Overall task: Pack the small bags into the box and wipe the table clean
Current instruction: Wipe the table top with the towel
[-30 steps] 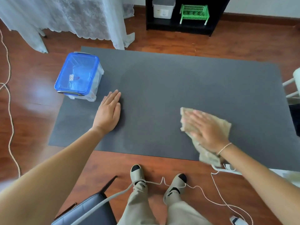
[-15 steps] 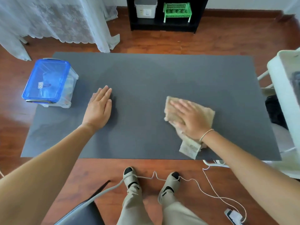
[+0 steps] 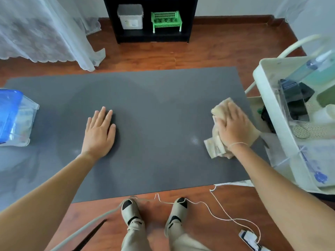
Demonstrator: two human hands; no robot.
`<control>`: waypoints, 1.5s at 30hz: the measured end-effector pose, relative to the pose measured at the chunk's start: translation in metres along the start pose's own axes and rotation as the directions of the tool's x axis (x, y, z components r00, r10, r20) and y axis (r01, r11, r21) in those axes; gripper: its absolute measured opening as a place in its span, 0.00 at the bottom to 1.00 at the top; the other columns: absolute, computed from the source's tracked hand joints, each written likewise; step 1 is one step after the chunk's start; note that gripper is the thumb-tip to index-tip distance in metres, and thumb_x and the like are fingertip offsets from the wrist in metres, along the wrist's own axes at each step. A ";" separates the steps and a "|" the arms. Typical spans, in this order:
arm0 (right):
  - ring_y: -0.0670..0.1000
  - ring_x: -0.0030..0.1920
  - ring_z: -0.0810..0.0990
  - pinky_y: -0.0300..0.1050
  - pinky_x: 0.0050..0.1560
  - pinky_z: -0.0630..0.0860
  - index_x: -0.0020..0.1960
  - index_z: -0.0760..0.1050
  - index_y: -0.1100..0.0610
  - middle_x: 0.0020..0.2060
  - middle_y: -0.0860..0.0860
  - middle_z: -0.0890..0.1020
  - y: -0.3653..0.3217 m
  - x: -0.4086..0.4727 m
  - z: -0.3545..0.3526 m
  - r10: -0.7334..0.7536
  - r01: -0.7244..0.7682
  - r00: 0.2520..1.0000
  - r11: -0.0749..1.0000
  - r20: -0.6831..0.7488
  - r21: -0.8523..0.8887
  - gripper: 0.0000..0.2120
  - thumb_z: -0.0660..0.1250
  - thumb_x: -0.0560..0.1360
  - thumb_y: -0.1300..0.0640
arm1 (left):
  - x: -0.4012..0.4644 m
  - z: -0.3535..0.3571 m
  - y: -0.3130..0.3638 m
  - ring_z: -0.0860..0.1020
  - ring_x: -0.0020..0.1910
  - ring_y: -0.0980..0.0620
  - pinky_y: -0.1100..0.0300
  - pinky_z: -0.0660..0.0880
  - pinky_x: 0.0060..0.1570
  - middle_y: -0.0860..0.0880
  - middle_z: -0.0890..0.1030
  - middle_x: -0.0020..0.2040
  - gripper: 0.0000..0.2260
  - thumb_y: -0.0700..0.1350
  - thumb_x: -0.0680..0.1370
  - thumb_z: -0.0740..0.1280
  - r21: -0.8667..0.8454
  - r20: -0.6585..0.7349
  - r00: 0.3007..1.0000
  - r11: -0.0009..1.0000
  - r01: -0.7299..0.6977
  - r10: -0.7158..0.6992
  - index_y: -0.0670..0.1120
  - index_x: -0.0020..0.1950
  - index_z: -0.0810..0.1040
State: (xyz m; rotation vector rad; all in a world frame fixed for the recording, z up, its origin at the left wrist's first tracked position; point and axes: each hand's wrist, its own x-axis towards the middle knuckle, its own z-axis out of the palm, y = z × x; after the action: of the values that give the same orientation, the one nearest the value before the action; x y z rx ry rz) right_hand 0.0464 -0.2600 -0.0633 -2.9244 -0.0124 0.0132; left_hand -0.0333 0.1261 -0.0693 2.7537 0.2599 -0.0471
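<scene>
My right hand point(image 3: 233, 125) presses flat on a crumpled beige cloth point(image 3: 215, 147) near the right edge of the dark grey table point(image 3: 154, 109). My left hand point(image 3: 98, 133) rests flat on the table at its left middle, fingers straight, holding nothing. A clear plastic box with a blue lid point(image 3: 12, 116) stands shut at the table's far left edge, partly cut off by the frame. Its contents show only as a blur through the wall. A faint pale smudge point(image 3: 194, 140) lies on the table just left of the cloth.
A white cart point(image 3: 282, 113) holding a spray bottle, dark items and containers stands against the table's right side. A black shelf point(image 3: 152, 20) with a white bin and green basket is behind. A white cable point(image 3: 217, 205) runs over the floor by my feet.
My right hand has slid the cloth to the right, from the table's middle toward its right edge. The left hand stays flat in place. The view has swung right, bringing the cart in.
</scene>
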 end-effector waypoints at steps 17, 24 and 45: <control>0.59 0.75 0.51 0.57 0.75 0.46 0.73 0.58 0.47 0.76 0.51 0.53 -0.077 0.101 0.017 0.080 -0.084 0.994 0.996 0.081 0.042 0.24 0.48 0.77 0.45 | -0.002 0.010 0.008 0.50 0.76 0.49 0.52 0.45 0.75 0.49 0.55 0.77 0.26 0.55 0.77 0.46 0.173 0.014 0.999 0.984 0.046 -0.049 0.51 0.74 0.56; 0.55 0.74 0.59 0.51 0.73 0.47 0.70 0.61 0.41 0.74 0.46 0.63 -0.091 0.050 0.029 -0.880 0.903 0.387 0.422 0.276 0.078 0.25 0.50 0.74 0.41 | -0.001 0.009 0.010 0.49 0.76 0.50 0.54 0.43 0.75 0.50 0.54 0.77 0.26 0.55 0.77 0.46 0.168 0.031 0.998 0.984 0.057 -0.063 0.51 0.75 0.55; 0.58 0.74 0.51 0.59 0.73 0.47 0.74 0.53 0.49 0.75 0.51 0.55 -0.123 0.132 0.035 -0.142 0.145 0.983 0.989 0.115 -0.022 0.27 0.46 0.77 0.42 | -0.002 0.008 0.007 0.50 0.76 0.50 0.55 0.43 0.74 0.52 0.55 0.77 0.26 0.57 0.77 0.45 0.135 -0.002 0.999 0.990 0.046 -0.047 0.53 0.74 0.56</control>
State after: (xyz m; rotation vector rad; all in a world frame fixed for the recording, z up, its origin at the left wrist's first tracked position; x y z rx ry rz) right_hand 0.1768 -0.1313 -0.0723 -2.9408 -0.2432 0.1575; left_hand -0.0335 0.1165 -0.0746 2.8820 0.3321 -0.0817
